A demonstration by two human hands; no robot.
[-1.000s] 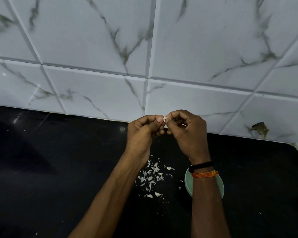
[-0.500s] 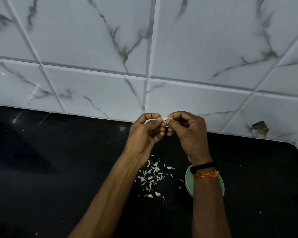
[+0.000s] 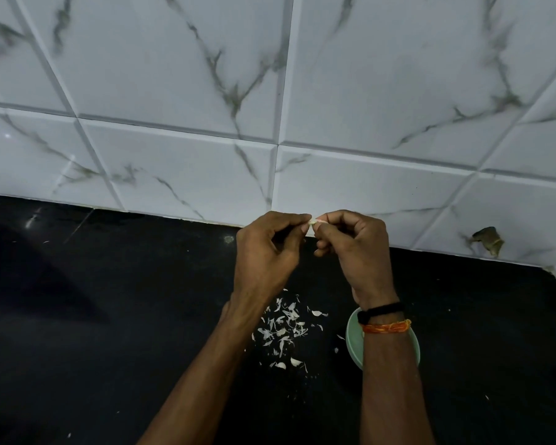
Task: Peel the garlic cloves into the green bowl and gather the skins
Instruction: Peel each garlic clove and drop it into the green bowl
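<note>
A small pale garlic clove [image 3: 314, 221] is pinched between the fingertips of both hands, held up above the black counter. My left hand [image 3: 265, 256] grips it from the left and my right hand [image 3: 358, 252] from the right, fingers curled. Below the hands a scatter of white garlic skins [image 3: 284, 329] lies on the counter. The green bowl [image 3: 354, 340] sits to the right of the skins, mostly hidden under my right forearm; its contents are not visible.
The black counter [image 3: 109, 316] runs back to a white marble-patterned tile wall [image 3: 270, 91]. A chipped hole in a tile [image 3: 488, 240] shows at the right. A few stray skin flecks lie around the pile.
Both hands stay together on the clove and have shifted only slightly. The fingers work at the clove's end; skins and bowl are unmoved.
</note>
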